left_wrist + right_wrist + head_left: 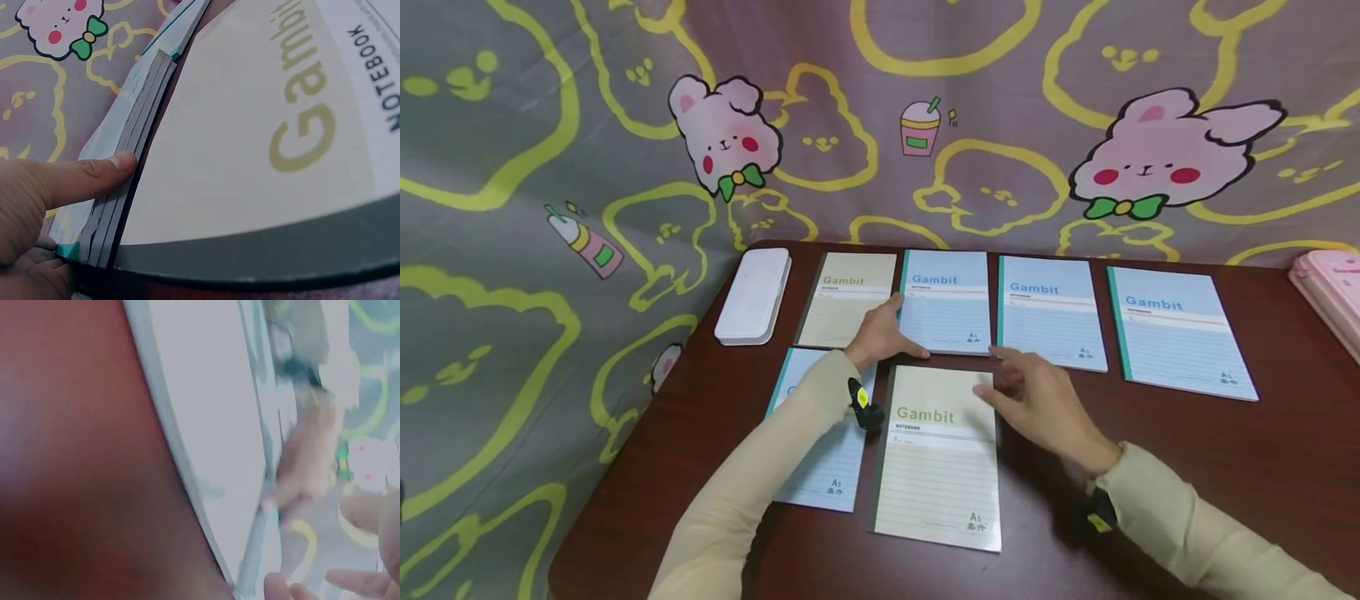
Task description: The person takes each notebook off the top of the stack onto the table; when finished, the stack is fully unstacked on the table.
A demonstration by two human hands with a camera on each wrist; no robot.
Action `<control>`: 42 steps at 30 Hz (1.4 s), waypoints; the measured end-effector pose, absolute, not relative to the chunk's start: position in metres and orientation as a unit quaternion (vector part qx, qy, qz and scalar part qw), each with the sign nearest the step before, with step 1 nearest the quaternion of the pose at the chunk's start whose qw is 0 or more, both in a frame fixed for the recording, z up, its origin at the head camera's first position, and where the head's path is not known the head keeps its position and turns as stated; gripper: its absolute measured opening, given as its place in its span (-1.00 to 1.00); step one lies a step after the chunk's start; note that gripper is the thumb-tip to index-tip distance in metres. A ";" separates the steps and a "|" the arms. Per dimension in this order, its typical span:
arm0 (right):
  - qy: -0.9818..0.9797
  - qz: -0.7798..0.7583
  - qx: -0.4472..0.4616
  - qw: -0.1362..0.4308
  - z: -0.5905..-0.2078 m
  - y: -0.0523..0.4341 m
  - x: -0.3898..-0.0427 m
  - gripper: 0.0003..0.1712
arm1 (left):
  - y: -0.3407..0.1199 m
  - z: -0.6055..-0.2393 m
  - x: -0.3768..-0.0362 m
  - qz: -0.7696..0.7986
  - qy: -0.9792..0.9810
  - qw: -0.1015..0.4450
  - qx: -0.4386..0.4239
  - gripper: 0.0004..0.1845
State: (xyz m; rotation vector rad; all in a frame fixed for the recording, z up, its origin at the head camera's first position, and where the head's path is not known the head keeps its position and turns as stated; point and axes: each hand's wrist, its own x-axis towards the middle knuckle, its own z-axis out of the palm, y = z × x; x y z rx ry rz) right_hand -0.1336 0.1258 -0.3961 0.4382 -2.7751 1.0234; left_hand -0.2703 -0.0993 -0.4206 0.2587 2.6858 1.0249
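My left hand is at the lower left corner of a small stack of blue Gambit notebooks in the back row. Its thumb lies straight along the stack's front edge, while the other fingers reach up the teal spine side. Right beside the stack's lower right corner is the fingertip of my right hand, whose thumb points over the beige notebook in front. The right wrist view is blurred, with fingertips at its lower right.
Another beige notebook and two blue notebooks flank the stack. One more blue notebook lies partly under my left forearm. A white case stands at the back left, a pink case at the right edge. Behind hangs a patterned curtain.
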 end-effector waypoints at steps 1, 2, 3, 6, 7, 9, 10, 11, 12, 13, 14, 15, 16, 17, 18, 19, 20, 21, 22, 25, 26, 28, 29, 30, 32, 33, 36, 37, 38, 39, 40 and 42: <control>-0.926 0.346 0.138 0.066 -0.394 0.127 -0.145 -0.29 | -0.099 -0.420 -0.270 0.354 0.922 0.127 0.089 0.28; -0.926 0.349 0.132 0.055 -0.394 0.128 -0.156 -0.26 | -0.099 -0.419 -0.270 0.355 0.922 0.127 0.089 0.28; -0.927 0.351 0.126 0.043 -0.393 0.129 -0.167 -0.23 | -0.098 -0.419 -0.270 0.355 0.922 0.126 0.088 0.28; -0.929 0.353 0.112 0.016 -0.396 0.129 -0.194 -0.19 | -0.097 -0.418 -0.271 0.355 0.923 0.123 0.086 0.27; -0.930 0.350 0.109 0.011 -0.398 0.129 -0.201 -0.19 | -0.097 -0.418 -0.271 0.355 0.923 0.124 0.087 0.27; -0.933 0.345 0.101 0.005 -0.402 0.127 -0.213 -0.19 | -0.095 -0.418 -0.271 0.353 0.923 0.125 0.087 0.27; -0.935 0.341 0.096 0.003 -0.405 0.127 -0.218 -0.19 | -0.095 -0.418 -0.270 0.352 0.923 0.125 0.088 0.27; -0.937 0.336 0.091 0.002 -0.407 0.125 -0.223 -0.20 | -0.094 -0.418 -0.270 0.350 0.924 0.125 0.089 0.28; -0.940 0.330 0.085 0.000 -0.408 0.124 -0.226 -0.20 | -0.094 -0.418 -0.270 0.347 0.925 0.125 0.091 0.28; -0.944 0.321 0.080 -0.002 -0.409 0.122 -0.230 -0.20 | -0.093 -0.418 -0.270 0.344 0.926 0.125 0.091 0.28; -0.947 0.313 0.075 -0.003 -0.410 0.121 -0.232 -0.19 | -0.093 -0.418 -0.270 0.342 0.927 0.124 0.092 0.28; -0.950 0.302 0.071 -0.005 -0.410 0.119 -0.235 -0.19 | -0.093 -0.418 -0.270 0.341 0.927 0.123 0.092 0.28; -0.954 0.291 0.068 -0.007 -0.411 0.117 -0.238 -0.19 | -0.092 -0.417 -0.270 0.341 0.928 0.121 0.093 0.28; -0.958 0.280 0.066 -0.009 -0.411 0.115 -0.240 -0.19 | -0.092 -0.417 -0.270 0.340 0.928 0.120 0.093 0.28; -0.961 0.270 0.063 -0.013 -0.410 0.113 -0.242 -0.21 | -0.092 -0.417 -0.270 0.340 0.928 0.119 0.093 0.28; -0.963 0.262 0.060 -0.014 -0.410 0.112 -0.244 -0.23 | -0.092 -0.417 -0.270 0.340 0.928 0.119 0.093 0.28; -0.964 0.258 0.056 -0.014 -0.409 0.111 -0.245 -0.25 | -0.092 -0.417 -0.270 0.341 0.928 0.118 0.093 0.28; -0.966 0.254 0.052 -0.015 -0.409 0.110 -0.247 -0.27 | -0.092 -0.417 -0.270 0.341 0.928 0.117 0.093 0.28; -0.966 0.254 0.046 -0.017 -0.408 0.109 -0.247 -0.30 | -0.092 -0.417 -0.270 0.341 0.928 0.117 0.093 0.28; -0.964 0.263 0.025 -0.021 -0.408 0.108 -0.249 -0.32 | -0.093 -0.417 -0.270 0.341 0.928 0.119 0.093 0.28; -0.963 0.268 0.018 -0.024 -0.408 0.108 -0.250 -0.31 | -0.093 -0.417 -0.270 0.342 0.928 0.120 0.093 0.28; -0.961 0.276 0.009 -0.029 -0.409 0.108 -0.250 -0.27 | -0.094 -0.418 -0.271 0.343 0.927 0.121 0.092 0.28; -0.960 0.279 0.005 -0.031 -0.410 0.108 -0.250 -0.25 | -0.094 -0.418 -0.271 0.342 0.927 0.121 0.091 0.27; -0.958 0.283 0.003 -0.032 -0.410 0.108 -0.250 -0.24 | -0.094 -0.419 -0.271 0.342 0.927 0.121 0.091 0.27; -0.957 0.289 0.002 -0.035 -0.412 0.108 -0.251 -0.20 | -0.095 -0.419 -0.271 0.343 0.927 0.121 0.091 0.27; -0.956 0.291 0.003 -0.035 -0.412 0.108 -0.251 -0.19 | -0.095 -0.420 -0.271 0.343 0.927 0.121 0.090 0.26; -0.955 0.296 0.010 -0.032 -0.414 0.108 -0.251 -0.19 | -0.097 -0.420 -0.270 0.343 0.927 0.122 0.089 0.26; -0.955 0.296 0.013 -0.029 -0.414 0.108 -0.251 -0.21 | -0.097 -0.420 -0.270 0.342 0.927 0.122 0.089 0.27; -0.955 0.295 0.017 -0.026 -0.413 0.108 -0.250 -0.28 | -0.097 -0.420 -0.270 0.341 0.928 0.123 0.089 0.26; -0.955 0.295 0.020 -0.022 -0.413 0.109 -0.250 -0.34 | -0.098 -0.420 -0.270 0.341 0.928 0.124 0.089 0.27; -0.955 0.294 0.022 -0.017 -0.412 0.109 -0.250 -0.42 | -0.098 -0.420 -0.270 0.339 0.928 0.124 0.090 0.27; -0.954 0.299 0.023 -0.005 -0.410 0.109 -0.249 -0.50 | -0.097 -0.420 -0.269 0.339 0.928 0.125 0.090 0.27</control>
